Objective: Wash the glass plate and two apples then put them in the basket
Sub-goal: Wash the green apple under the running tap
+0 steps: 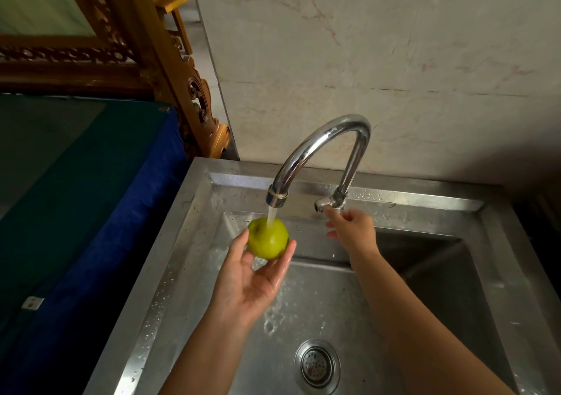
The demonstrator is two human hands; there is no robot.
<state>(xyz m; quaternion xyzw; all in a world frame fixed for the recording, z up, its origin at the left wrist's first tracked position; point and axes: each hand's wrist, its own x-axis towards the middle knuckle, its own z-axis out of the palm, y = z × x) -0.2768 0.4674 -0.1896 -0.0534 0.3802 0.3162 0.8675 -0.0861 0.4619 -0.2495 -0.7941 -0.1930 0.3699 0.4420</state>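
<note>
A green apple (268,238) rests in the fingers of my left hand (249,282), held over the steel sink (194,243) directly under the faucet spout (306,149). Water runs from the spout onto the top of the apple. My right hand (353,231) reaches to the faucet handle (324,205) at the base of the tap, its fingertips touching the handle. No glass plate, second apple or basket is in view.
The round drain strainer (317,366) sits at the sink's near middle. A marble-look wall (379,61) rises behind the tap. Left of the sink stands a surface under blue and green cloth (100,200), with carved wooden furniture (170,70) behind it.
</note>
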